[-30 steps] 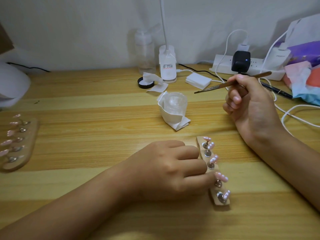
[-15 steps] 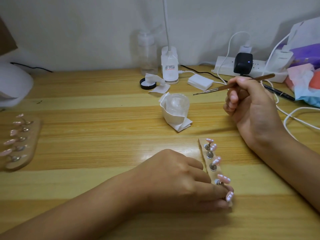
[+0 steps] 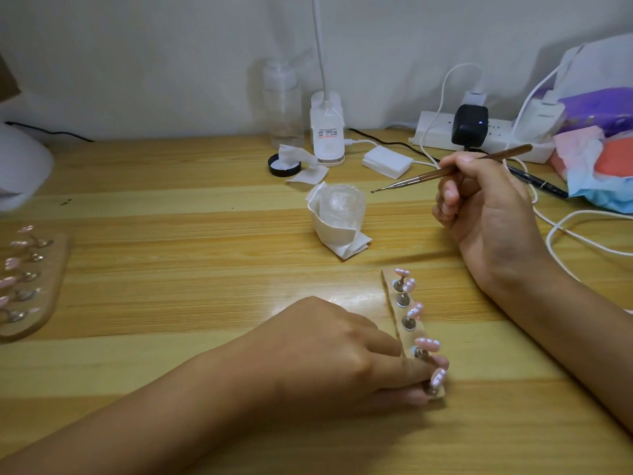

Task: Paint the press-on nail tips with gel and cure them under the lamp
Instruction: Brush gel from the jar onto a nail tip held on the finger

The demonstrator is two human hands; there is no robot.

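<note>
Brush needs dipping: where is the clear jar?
Head view, mid-desk: the clear jar, wrapped in white tissue, stands just left of the brush tip, beyond the nail holder.

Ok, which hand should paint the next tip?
Right. The right hand holds the brush, its point free near the jar. The left hand pinches the holder's near end, steadying the tips.

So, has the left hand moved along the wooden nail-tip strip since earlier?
Yes: left hand slid along the wooden strip from its middle to its near end.
</note>
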